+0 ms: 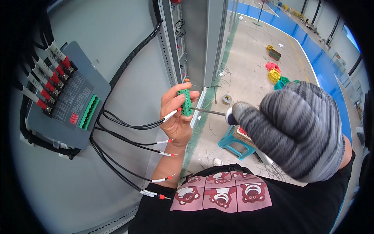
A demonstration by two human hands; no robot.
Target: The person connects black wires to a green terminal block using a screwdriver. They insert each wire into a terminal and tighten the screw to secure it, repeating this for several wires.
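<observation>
Bare-skinned, my left hand [177, 124] pinches a green terminal block plug [185, 102] between thumb and fingers. A black wire with a white marker sleeve [170, 115] and red ferrule runs into the plug's side. My right hand [300, 130], in a grey striped knit glove, is closed round a screwdriver; its handle is mostly hidden. The thin screwdriver shaft [208, 111] points left, its tip at the plug's face. Several loose black wires [128, 146] with white sleeves and bare or red ferruled ends hang below my left hand.
A grey device [72, 97] on the panel at left carries a green socket [90, 112] and thick cables with red lugs [50, 85]. Beyond the cabinet frame [212, 43], a teal stool [237, 142], tape roll [226, 99] and coloured wire coils [274, 75] are on the floor.
</observation>
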